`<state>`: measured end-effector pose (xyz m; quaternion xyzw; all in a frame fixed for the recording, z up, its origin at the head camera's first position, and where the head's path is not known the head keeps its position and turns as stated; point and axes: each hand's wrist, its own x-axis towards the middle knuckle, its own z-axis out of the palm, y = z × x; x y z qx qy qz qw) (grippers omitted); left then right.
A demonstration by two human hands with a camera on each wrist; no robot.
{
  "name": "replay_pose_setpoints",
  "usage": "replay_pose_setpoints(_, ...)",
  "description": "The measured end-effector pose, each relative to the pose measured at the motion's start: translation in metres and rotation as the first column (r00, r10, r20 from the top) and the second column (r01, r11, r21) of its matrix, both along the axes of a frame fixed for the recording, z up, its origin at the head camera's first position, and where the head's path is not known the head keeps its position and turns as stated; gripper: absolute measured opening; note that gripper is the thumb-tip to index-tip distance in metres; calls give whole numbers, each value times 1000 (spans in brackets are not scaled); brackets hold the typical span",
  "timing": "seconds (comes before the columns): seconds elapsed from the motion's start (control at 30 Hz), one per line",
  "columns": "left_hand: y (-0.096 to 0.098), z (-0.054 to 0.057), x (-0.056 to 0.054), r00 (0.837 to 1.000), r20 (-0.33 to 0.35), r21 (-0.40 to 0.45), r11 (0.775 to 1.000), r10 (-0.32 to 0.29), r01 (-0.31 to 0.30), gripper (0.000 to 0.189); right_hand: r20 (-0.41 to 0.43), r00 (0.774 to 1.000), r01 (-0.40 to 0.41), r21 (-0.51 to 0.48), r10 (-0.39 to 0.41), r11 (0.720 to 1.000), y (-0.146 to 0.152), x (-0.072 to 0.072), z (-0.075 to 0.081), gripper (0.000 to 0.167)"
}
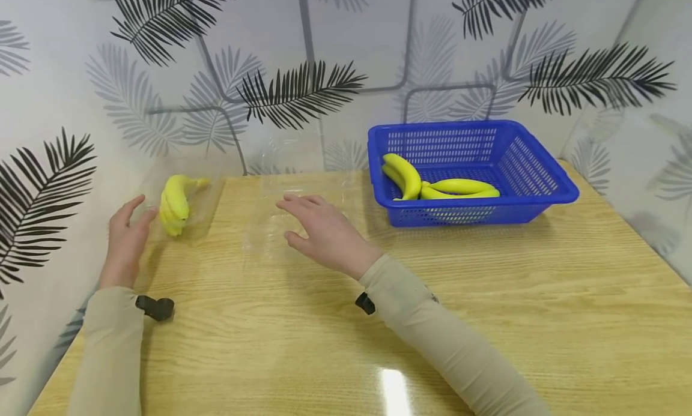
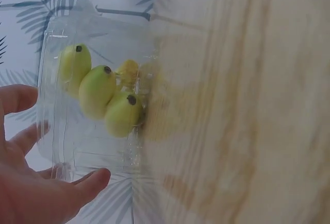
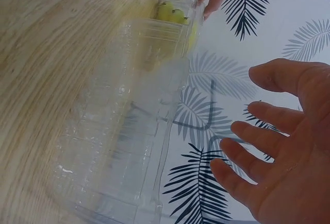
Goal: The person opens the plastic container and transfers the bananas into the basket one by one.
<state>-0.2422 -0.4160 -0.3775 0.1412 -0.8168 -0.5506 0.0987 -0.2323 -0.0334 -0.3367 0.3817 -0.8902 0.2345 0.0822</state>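
At the left of the table, a transparent plastic box (image 2: 98,149) holds a bunch of yellow-green bananas (image 1: 174,206). My left hand (image 1: 125,242) is at this box's left side with fingers spread. In the left wrist view its fingertips lie close along the box's edge; whether they touch it I cannot tell. A second transparent plastic box (image 3: 111,126) stands mid-table, its lid seemingly raised at the back. Over its right side, my right hand (image 1: 335,236) hovers with loosely extended fingers and holds nothing.
A blue perforated basket (image 1: 459,215) stands at the back right, with several bananas (image 1: 459,188) inside. Behind the wooden table (image 1: 259,356) rises a wall (image 1: 357,44) covered with leaf-patterned paper, which also runs along the left side.
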Motion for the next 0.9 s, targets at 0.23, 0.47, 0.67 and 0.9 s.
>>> replay_pose_setpoints(0.23, -4, 3, 2, 999, 44, 17, 1000, 2, -3, 70, 14, 1000, -14, 15, 13, 1000, -3, 2, -2, 54)
replay_pose_setpoints(0.47, 0, 13, 5, 998, 55, 27, 1000, 5, -6, 68, 49, 999, -21, 13, 20, 1000, -7, 2, -4, 55)
replay_pose_setpoints(0.67, 2, 21, 11, 994, 86, 62, 996, -65, 60, 50, 113, 993, -25, -9, 26, 1000, -16, 2, -7, 57)
replay_pose_setpoints(0.9, 3, 29, 21, 976, 175, 15, 992, -130, 129, 29, 204, 977, -35, -100, 55, 994, -37, 7, -10, 58)
